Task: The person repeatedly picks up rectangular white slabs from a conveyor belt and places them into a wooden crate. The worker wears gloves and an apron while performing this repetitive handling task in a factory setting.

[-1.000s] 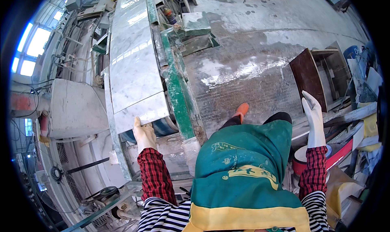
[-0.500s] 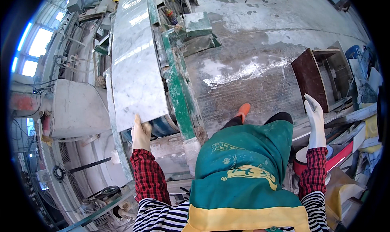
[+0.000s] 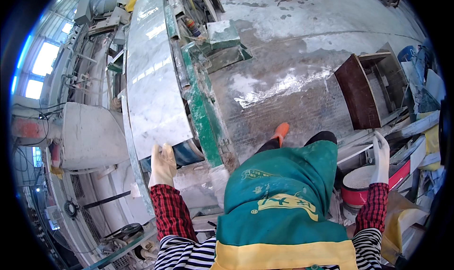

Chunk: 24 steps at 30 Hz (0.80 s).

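Observation:
A long white slab with grey veining, like marble, lies on the conveyor at left. My left hand, in a pale glove, is at the slab's near edge, its fingers bent against that edge; their undersides are hidden. Just beyond the slab's end shows a dark blue roller or belt. My right hand, also in a pale glove, hangs out to the right with its fingers stretched and nothing in it. Nearest to it is a red-sided bucket with whitish contents.
A green, worn metal beam runs along the conveyor's right side. On the wet concrete floor stands a brown board box. Scrap pieces and yellow sheeting crowd the right side. Machinery with a handwheel lines the left.
My left hand has drawn back a little along the slab's near edge, its fingers reaching less far over the top. My right hand has moved lower and outward, beside the bucket.

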### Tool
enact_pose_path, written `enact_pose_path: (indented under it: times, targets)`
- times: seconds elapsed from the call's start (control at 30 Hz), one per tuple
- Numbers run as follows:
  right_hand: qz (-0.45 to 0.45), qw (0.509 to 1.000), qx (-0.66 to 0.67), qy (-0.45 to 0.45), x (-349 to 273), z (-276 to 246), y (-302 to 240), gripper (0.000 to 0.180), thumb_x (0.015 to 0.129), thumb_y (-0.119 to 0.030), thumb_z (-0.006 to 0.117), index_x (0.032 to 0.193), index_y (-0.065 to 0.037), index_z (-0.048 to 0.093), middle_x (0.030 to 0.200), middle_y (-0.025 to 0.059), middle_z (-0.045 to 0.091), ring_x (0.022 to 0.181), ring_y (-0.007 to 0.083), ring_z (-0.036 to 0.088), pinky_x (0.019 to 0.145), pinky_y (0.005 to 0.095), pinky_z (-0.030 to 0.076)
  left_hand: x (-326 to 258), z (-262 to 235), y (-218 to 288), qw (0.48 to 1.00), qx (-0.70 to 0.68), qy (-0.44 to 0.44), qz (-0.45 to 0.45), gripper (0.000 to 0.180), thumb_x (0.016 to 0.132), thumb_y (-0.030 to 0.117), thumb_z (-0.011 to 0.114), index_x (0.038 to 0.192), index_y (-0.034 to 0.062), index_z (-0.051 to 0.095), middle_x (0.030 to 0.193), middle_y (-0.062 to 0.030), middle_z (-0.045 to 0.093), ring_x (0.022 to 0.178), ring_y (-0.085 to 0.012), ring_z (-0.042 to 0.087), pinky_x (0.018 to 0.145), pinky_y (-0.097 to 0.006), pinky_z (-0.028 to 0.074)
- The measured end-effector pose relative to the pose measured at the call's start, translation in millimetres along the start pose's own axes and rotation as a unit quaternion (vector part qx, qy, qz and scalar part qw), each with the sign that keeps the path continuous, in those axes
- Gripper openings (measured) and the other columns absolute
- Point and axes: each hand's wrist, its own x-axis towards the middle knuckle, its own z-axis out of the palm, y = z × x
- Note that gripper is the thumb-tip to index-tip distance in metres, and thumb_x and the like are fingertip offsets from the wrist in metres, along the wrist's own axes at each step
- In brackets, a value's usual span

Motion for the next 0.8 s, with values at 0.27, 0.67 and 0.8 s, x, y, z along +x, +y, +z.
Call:
enact_pose_path:
  times: [0.27,0.67,0.8]
  targets:
    - [-0.004,0.891,-0.329,0.313,-49,-153,112,0.046,0.106,-0.029,0.054,0.143,-0.003,0.057,0.144,0.0183,0.058,0.135,0.0314,0.053,0.116,0.0392,0.038,-75,81,-44,0.723,0.604,0.139,0.306,0.033,0.105,0.038,0.061,0.106,0.0046,0.063,0.057,-0.0029,0.057,0.042,-0.0103,0.047,0.041,-0.024,0.036]
    - [0.105,0.824,-0.457,0.317,-70,-111,134,0.046,0.11,-0.031,0.042,0.144,-0.001,0.053,0.145,0.0248,0.055,0.134,0.0395,0.052,0.113,0.0469,0.04,11,187,-186,0.185,0.787,-0.302,0.505,0.051,0.091,0.023,0.07,0.135,0.0013,0.057,0.128,-0.0212,0.066,0.121,-0.0417,0.06,0.108,-0.048,0.045]
    - [0.1,0.827,-0.437,0.339,-75,-104,125,0.045,0.11,-0.029,0.042,0.143,-0.001,0.054,0.145,0.0242,0.055,0.134,0.039,0.052,0.113,0.0475,0.039,8,191,-197,0.146,0.849,-0.252,0.441,0.049,0.089,0.023,0.07,0.132,0.0024,0.06,0.137,-0.0164,0.063,0.133,-0.0359,0.052,0.118,-0.047,0.035]
